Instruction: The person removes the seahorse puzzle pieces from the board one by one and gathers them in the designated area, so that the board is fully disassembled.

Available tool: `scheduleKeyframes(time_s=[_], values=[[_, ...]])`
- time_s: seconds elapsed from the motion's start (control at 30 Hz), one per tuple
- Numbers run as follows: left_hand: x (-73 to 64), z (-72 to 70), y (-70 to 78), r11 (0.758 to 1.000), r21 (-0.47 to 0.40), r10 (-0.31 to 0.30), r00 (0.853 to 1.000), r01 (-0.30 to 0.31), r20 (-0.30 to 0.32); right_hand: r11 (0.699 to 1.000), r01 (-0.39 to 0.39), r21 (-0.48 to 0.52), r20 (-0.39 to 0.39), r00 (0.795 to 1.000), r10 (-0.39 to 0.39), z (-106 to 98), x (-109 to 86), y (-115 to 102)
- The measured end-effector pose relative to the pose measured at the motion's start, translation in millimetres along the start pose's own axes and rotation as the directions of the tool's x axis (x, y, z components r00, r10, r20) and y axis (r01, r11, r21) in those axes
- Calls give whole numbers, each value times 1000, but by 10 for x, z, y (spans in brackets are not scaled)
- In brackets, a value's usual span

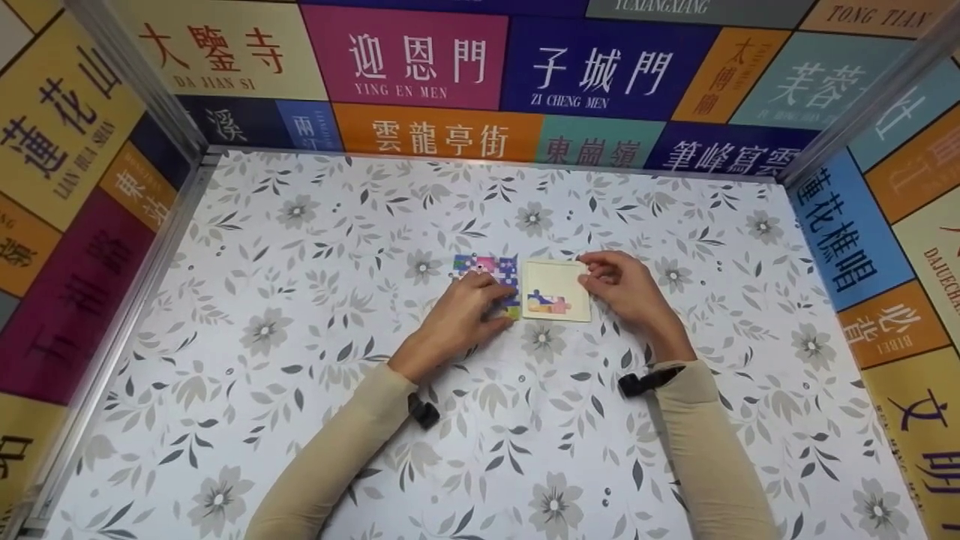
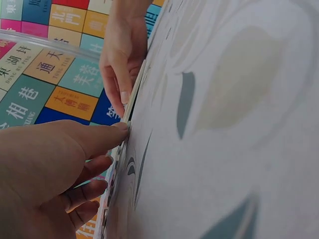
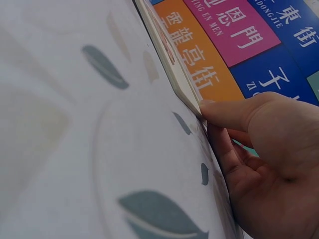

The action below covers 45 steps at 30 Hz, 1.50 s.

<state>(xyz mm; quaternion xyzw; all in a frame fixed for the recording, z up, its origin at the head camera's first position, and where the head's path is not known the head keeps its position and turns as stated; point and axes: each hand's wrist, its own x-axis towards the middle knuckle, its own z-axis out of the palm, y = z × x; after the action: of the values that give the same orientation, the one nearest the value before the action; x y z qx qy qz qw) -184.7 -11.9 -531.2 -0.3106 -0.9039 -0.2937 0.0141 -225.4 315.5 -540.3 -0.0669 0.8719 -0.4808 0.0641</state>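
Observation:
A cream square puzzle tray [image 1: 547,274] lies flat on the table between the hands. A small joined group of blue, orange and pink jigsaw pieces [image 1: 550,303] sits in its lower part. Left of the tray lies a colourful jigsaw picture [image 1: 507,264], mostly blue and purple, partly hidden by my left hand [image 1: 457,311]. The left fingers are loosely bent and rest over it; the thumb is close to the tray's left side. My right hand [image 1: 630,292] touches the tray's right edge near the upper corner with thumb and index finger; the other fingers curl loosely.
The white tabletop [image 1: 360,225] has a grey leaf and flower print. Upright panels with coloured blocks of lettering [image 1: 420,67] enclose its back and both sides. A dark wrist strap device [image 1: 424,411] is on the left wrist, another [image 1: 637,384] on the right.

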Motion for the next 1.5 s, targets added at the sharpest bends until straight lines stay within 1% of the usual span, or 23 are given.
scheduleKeyframes(time_s=[0.17, 0.37, 0.43, 0.53, 0.67, 0.83, 0.93, 1.03, 1.13, 1.27, 1.33, 1.4, 1.5], values=[[-8, 8, -2, 1000, 9, 1, 1000, -1, 1, 1000, -11, 14, 6, 1000, 11, 2, -15, -53], [2, 19, 0, 999, 40, 12, 1000, -12, -7, 999, -28, 29, 16, 1000, 27, -22, -139, -387], [3, 22, -1, 999, 49, 9, 1000, -9, -10, 999, -29, 34, 16, 999, 29, -24, -154, -419], [10, 27, -2, 999, 54, 9, 1000, -8, -16, 999, -30, 33, 12, 999, 29, -9, -135, -378], [37, 41, 16, 998, 60, 33, 999, -31, -35, 999, -37, 26, 1, 999, 37, 21, -66, -213], [103, 82, 96, 996, 42, 76, 994, -73, -77, 999, -46, 15, -4, 999, 46, 27, -3, -40], [161, 120, 167, 997, 6, 77, 994, -76, -81, 999, -42, 27, -2, 999, 42, 18, -1, -8], [228, 169, 240, 997, -38, 63, 997, -65, -46, 999, -24, 41, -2, 1000, 24, 8, -6, 0], [309, 230, 310, 995, -68, 67, 998, -66, 2, 1000, -10, 30, -4, 1000, 11, 7, -9, -6], [424, 311, 385, 992, -100, 83, 996, -79, 28, 1000, -12, 13, -4, 1000, 12, 16, -35, -98], [470, 338, 416, 991, -114, 71, 997, -66, 37, 1000, -7, 10, 1, 1000, 7, 13, -64, -191], [497, 354, 441, 991, -129, 47, 998, -40, 52, 1000, -1, 10, 9, 1000, 1, 2, -95, -287], [520, 367, 465, 990, -141, 18, 997, -7, 70, 1000, 4, 15, 12, 1000, -4, -16, -111, -350]])
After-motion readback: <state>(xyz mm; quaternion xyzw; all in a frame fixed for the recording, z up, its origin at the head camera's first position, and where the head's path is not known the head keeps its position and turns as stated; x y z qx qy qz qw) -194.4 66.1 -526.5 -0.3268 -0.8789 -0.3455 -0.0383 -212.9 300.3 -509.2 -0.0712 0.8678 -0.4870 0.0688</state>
